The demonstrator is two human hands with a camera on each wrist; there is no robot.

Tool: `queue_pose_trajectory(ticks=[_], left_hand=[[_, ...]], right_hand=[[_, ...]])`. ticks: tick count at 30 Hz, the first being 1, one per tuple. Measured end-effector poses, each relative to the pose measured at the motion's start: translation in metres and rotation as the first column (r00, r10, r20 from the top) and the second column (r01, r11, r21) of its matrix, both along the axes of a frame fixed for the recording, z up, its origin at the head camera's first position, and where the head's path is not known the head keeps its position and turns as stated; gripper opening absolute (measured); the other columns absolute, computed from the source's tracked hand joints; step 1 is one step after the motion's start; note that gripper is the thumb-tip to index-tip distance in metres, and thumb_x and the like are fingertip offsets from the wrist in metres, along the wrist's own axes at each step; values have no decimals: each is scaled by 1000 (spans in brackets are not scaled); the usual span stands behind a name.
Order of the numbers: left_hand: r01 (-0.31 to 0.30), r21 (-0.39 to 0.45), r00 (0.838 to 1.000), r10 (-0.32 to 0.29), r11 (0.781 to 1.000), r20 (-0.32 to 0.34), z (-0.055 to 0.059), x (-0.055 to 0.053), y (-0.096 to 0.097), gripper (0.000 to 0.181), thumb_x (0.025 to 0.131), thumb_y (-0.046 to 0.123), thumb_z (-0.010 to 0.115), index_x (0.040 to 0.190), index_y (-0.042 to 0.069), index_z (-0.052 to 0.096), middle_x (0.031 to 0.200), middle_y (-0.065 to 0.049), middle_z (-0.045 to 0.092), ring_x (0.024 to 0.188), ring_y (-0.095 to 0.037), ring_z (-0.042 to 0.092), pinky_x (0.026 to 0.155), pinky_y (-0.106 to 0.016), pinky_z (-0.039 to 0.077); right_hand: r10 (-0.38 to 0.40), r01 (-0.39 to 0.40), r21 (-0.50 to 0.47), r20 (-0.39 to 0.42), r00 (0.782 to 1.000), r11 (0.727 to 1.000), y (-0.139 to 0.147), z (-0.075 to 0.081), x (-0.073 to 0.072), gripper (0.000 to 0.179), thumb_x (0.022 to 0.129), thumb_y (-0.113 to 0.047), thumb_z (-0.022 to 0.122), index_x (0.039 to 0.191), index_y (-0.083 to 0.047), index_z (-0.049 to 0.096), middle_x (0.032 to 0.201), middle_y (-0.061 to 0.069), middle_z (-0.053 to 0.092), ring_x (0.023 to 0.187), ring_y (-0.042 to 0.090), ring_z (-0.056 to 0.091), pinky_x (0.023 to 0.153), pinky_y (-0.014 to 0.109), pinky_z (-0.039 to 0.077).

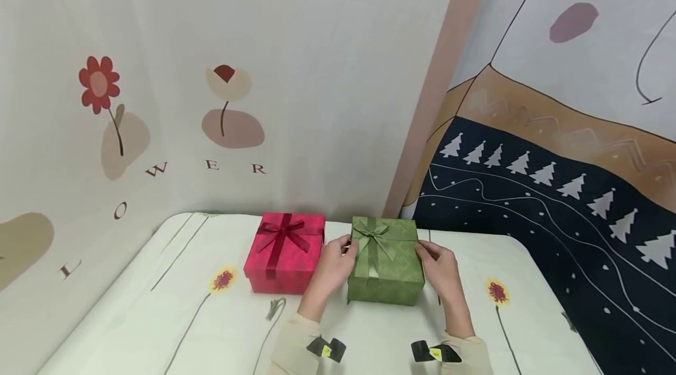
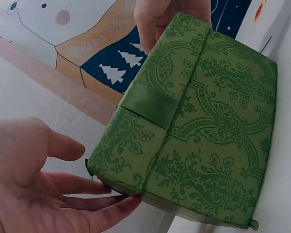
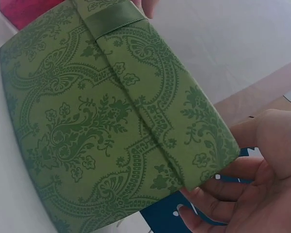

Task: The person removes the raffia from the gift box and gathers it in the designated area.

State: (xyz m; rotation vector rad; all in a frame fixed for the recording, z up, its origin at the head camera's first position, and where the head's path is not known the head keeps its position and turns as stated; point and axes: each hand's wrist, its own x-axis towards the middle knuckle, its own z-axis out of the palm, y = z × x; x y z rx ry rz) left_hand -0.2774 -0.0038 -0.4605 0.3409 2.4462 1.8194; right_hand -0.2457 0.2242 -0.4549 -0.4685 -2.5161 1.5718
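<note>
A square green gift box (image 1: 391, 269) with a floral pattern stands on the table, a green ribbon bow (image 1: 374, 235) on its lid. My left hand (image 1: 337, 260) is at its left side. In the left wrist view, the fingers (image 2: 104, 213) reach along the lid's lower edge while the thumb stays apart from the lid. On the opposite side, my right hand (image 1: 439, 266) holds the lid near its corner. The right wrist view shows curled fingers (image 3: 208, 204) below the lid's rim and the thumb partly hidden behind the corner.
Left of the green box stands a red gift box (image 1: 287, 254) with a dark red ribbon bow. Both are on a white flower-printed tablecloth (image 1: 211, 328), near the back edge. A printed curtain (image 1: 317, 81) hangs behind, and a dark tree-patterned cloth (image 1: 528, 210) is at the right.
</note>
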Motion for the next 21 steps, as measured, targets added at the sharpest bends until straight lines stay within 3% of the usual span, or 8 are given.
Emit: queue_pose_trajectory(ticks=[11,15,21], left_hand=[[-72,81,996,75,994,-39,12,-1,-1,48,106,16,56,147,-9,50,142,-23,59,125,-38,61,101,-45,54],[-60,93,996,66,994,-62,18,1,-1,51,106,16,57,150,-8,46,145,-23,57,125,-35,63,100,-42,55],[-26,125,993,40,992,-115,32,10,-10,53,106,19,60,152,-5,46,142,-25,59,126,-33,63,100,-40,55]], right_hand=[[-13,10,-32,-76,997,999,-6,15,1,40,107,-21,56,139,3,62,139,25,62,123,34,60,103,47,48],[-15,11,-44,-98,995,999,-3,24,7,40,107,-21,58,141,-1,62,144,20,59,127,33,60,106,45,48],[9,-21,-81,-148,989,996,2,38,20,39,104,-19,64,140,-3,63,141,18,63,121,20,64,96,21,51]])
